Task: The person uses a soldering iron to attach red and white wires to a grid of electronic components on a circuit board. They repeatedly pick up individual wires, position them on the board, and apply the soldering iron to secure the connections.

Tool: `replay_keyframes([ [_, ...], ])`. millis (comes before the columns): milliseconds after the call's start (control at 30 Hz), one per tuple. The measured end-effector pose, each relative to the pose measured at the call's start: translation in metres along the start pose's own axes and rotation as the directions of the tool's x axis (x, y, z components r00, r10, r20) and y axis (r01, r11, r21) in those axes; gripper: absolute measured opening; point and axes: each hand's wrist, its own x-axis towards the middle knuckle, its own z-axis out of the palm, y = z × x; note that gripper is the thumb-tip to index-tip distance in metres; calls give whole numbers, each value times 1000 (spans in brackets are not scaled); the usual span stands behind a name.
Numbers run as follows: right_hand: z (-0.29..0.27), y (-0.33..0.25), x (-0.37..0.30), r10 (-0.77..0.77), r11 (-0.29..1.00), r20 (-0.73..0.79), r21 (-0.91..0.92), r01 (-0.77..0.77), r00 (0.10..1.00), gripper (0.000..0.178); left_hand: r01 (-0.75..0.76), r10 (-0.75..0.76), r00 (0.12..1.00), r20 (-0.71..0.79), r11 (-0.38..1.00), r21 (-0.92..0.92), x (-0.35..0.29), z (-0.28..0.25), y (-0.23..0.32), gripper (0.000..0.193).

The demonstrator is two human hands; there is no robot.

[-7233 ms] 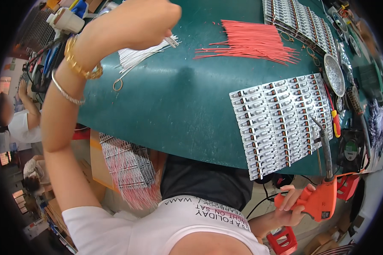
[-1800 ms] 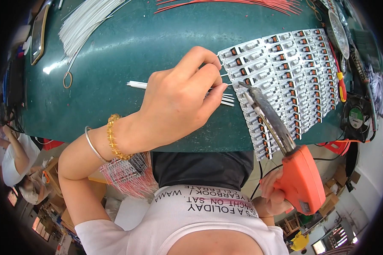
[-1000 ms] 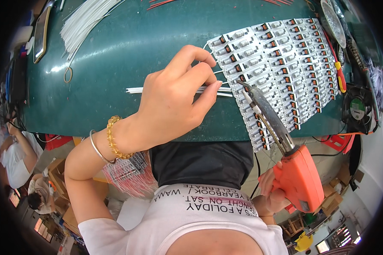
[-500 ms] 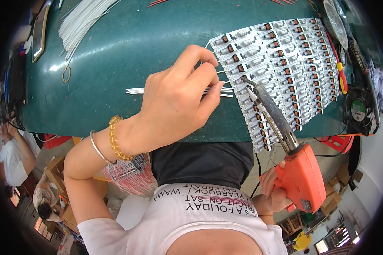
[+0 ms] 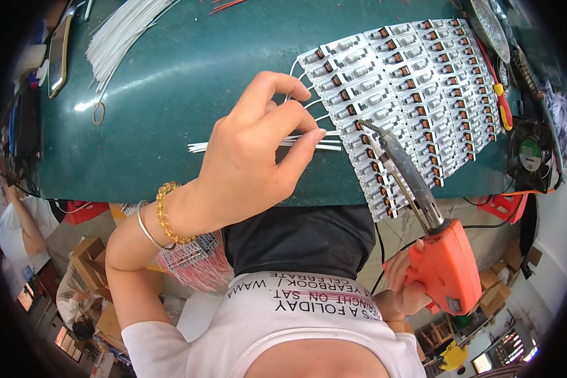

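Head view showed your left hand [image 5: 258, 148] just left of the circuit board panel [image 5: 384, 82], thumb and a fingertip pinched together on white wires [image 5: 198, 147], the upper finger curled clear of them. Those wires lay almost level from left to right, their long axis pointing at the panel's left edge, with their right-hand ends beside it; whether the bunch rested on the green tabletop [image 5: 170, 120] or was carried in your palm, you could not have told from this angle. Your right hand [image 5: 404, 283] was wrapped around the handle of the orange soldering gun [image 5: 450, 268], below and right of the panel, and the barrel slanted up and left across the boards. Its tip stood at the leftmost column, just right of your pinched fingertips; contact with a pad was too small to judge. So the panel's edge ran between pinch and tip, with your left hand far nearer to it than your right. Above the pinch, short white leads [image 5: 313, 102] curved out from that same edge. Beyond these, a larger bundle of white wire [image 5: 123, 41] lay at upper left, and a screwdriver [image 5: 503, 107] with a red and yellow handle lay along the panel's right side.
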Motion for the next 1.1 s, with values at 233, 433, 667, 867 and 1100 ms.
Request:
replay_keyframes([
  [233, -6, -15, -4, 292, 927, 41, -259, -272, 955, 42, 6, -6, 1000, -5, 999, 51, 0, 4, -1, 10],
  [433, -8, -25, 1, 357, 862, 162, -437, -257, 920, 25, 4, -4, 1000, -12, 998, 70, -1, 6, 0, 10],
  [667, 0, -3, -1, 87, 996, -20, 0, -87, 996, 79, -9, 10, 1000, -4, 997, 80, 0, 6, -1, 10],
  [867, 3, 1, 2, 60, 985, 21, 164, -63, 998, 81, 0, 0, 1000, 0, 996, 85, 0, 2, 0, 9],
  [1100, -3, -3, -1, 73, 995, 30, 65, -75, 997, 83, -29, 27, 999, 41, 998, 55, -1, 1, 5, 11],
])
